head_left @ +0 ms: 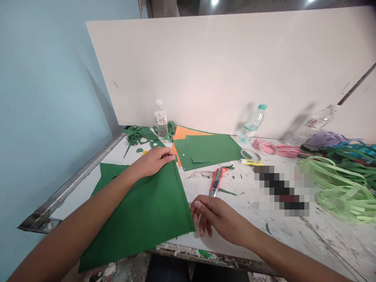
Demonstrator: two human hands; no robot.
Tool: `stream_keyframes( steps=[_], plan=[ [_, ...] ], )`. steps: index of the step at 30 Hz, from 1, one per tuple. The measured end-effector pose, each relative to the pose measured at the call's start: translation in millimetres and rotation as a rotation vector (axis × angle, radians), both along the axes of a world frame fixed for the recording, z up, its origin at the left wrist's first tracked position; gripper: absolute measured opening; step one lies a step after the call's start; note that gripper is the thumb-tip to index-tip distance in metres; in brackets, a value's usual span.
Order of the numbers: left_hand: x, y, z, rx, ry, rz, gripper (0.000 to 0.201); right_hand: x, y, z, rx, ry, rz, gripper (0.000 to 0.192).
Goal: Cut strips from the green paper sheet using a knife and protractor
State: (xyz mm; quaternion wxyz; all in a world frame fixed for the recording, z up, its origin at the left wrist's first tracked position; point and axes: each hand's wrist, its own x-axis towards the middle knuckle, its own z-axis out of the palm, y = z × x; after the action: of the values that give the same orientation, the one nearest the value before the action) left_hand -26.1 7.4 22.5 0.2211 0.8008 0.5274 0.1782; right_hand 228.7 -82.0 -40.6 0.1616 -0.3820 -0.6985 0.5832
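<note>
A large dark green foam sheet (pixel 147 211) lies on the worktable (pixel 293 235), its near end hanging over the front edge. My left hand (pixel 152 160) presses its far corner, fingers pinching the top edge. At the near right corner of the sheet my right hand (pixel 211 213) grips the edge between thumb and fingers. A red and grey utility knife (pixel 216 182) lies just beyond my right hand.
More green and orange sheets (pixel 205 150) are stacked behind. Three water bottles (pixel 161 119) stand by the white back board. Tape rolls (pixel 250 154), a glue stick (pixel 252 162), pink strips (pixel 276 149) and piles of green strips (pixel 337 188) fill the right side. Green scraps (pixel 138 135) sit at back left.
</note>
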Motion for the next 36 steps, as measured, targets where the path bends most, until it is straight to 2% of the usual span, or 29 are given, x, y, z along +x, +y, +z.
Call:
stream_keyframes(
  steps=[4, 9, 11, 13, 14, 16, 20, 24, 27, 30, 33, 36],
  plan=[
    [-1, 19, 8.6, 0.052, -0.003, -0.114, 0.034, -20, 15, -0.8, 0.295, -0.133, 0.010, 0.011],
    [2, 54, 24.3, 0.140, 0.018, -0.152, 0.032, -52, 23, -0.7, 0.482, -0.270, 0.043, 0.012],
    [5, 70, 26.4, 0.164, 0.035, -0.156, 0.031, -61, 23, 1.4, 0.541, -0.295, 0.050, 0.035],
    [9, 86, 24.0, 0.172, 0.061, -0.166, 0.028, -69, 22, 2.9, 0.579, -0.317, 0.069, 0.055],
    [12, 95, 21.2, 0.170, 0.078, -0.173, 0.026, -72, 23, 3.2, 0.584, -0.336, 0.076, 0.056],
    [19, 111, 13.6, 0.164, 0.112, -0.188, 0.022, -79, 26, 3.0, 0.570, -0.390, 0.078, 0.052],
    [35, 139, -1.9, 0.168, 0.162, -0.192, 0.034, -88, 35, 5.9, 0.512, -0.499, 0.095, 0.037],
    [52, 160, -10.7, 0.195, 0.198, -0.161, 0.034, -96, 43, 12.5, 0.506, -0.554, 0.122, 0.032],
    [61, 165, -16.3, 0.245, 0.212, -0.088, 0.035, -100, 47, 14.9, 0.500, -0.578, 0.142, 0.031],
    [63, 155, -25.3, 0.278, 0.237, -0.021, 0.035, -99, 47, 18.5, 0.495, -0.558, 0.178, 0.029],
    [58, 135, -37.0, 0.241, 0.281, -0.044, 0.034, -84, 44, 28.5, 0.497, -0.463, 0.223, 0.016],
    [51, 115, -48.2, 0.181, 0.322, -0.099, 0.035, -55, 45, 41.3, 0.441, -0.293, 0.242, 0.027]
  ],
)
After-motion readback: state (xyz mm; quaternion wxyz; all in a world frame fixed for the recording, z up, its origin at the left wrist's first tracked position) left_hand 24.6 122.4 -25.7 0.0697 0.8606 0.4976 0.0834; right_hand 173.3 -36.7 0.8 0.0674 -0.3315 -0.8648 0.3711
